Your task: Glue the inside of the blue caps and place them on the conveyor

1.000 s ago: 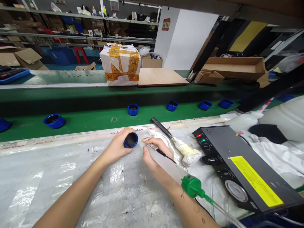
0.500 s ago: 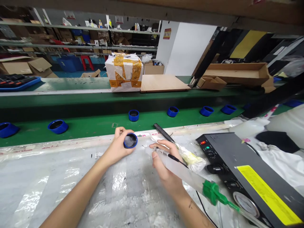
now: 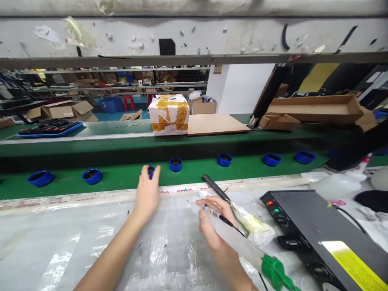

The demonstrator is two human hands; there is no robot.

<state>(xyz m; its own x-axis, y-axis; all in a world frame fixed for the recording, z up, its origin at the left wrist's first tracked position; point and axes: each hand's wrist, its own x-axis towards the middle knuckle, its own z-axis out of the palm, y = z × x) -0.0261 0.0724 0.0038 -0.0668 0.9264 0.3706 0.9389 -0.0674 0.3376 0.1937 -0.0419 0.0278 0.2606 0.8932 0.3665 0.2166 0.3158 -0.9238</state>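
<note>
My left hand (image 3: 148,190) reaches over the near edge of the green belt (image 3: 118,178), thumb and fingers around a small round blue cup (image 3: 150,171) with a dark inside. The fingers hide part of that cup, and it sits at belt height. In my right hand (image 3: 220,226) is a translucent dispensing syringe (image 3: 239,238) with a green cap (image 3: 274,270) and a thin black cable. Its tip points up and left, above the plastic-covered bench (image 3: 169,250). Just right of the held cup stands another blue cup (image 3: 176,164).
More blue cups stand along the belt, such as one at left (image 3: 92,176) and one at right (image 3: 272,159). A black-handled tool (image 3: 216,187) and a crumpled cloth (image 3: 256,226) lie by my right hand. Right of them is a dark control box (image 3: 315,226). An overhead beam (image 3: 194,38) crosses above.
My left hand has carried the blue cup from above the bench forward to the belt. The view has tilted up. My right hand still holds the syringe in about the same place.
</note>
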